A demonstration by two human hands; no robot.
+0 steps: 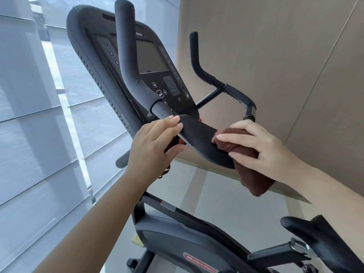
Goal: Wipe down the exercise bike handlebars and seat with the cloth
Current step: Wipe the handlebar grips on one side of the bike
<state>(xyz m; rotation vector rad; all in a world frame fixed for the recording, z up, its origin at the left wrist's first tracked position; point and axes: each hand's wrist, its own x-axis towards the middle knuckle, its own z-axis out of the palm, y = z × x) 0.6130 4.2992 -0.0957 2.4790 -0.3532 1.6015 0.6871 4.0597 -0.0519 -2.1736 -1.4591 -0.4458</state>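
A black exercise bike fills the view. Its near handlebar point(130, 62) rises at upper centre and ends in a flat black arm pad point(199, 140). My left hand point(155, 144) grips the pad's near end, fingers on top and thumb below. My right hand point(262, 146) presses a brown cloth point(250, 168) over the pad's far end; part of the cloth hangs below my wrist. The far handlebar point(214, 79) curves at the right. The black seat point(323, 239) shows at the bottom right.
The console point(151, 58) with screen and keypad stands behind the near handlebar. Window blinds point(35, 134) run along the left. A beige wall point(275, 56) is close on the right. The bike frame point(177, 233) and grey floor point(226, 194) lie below.
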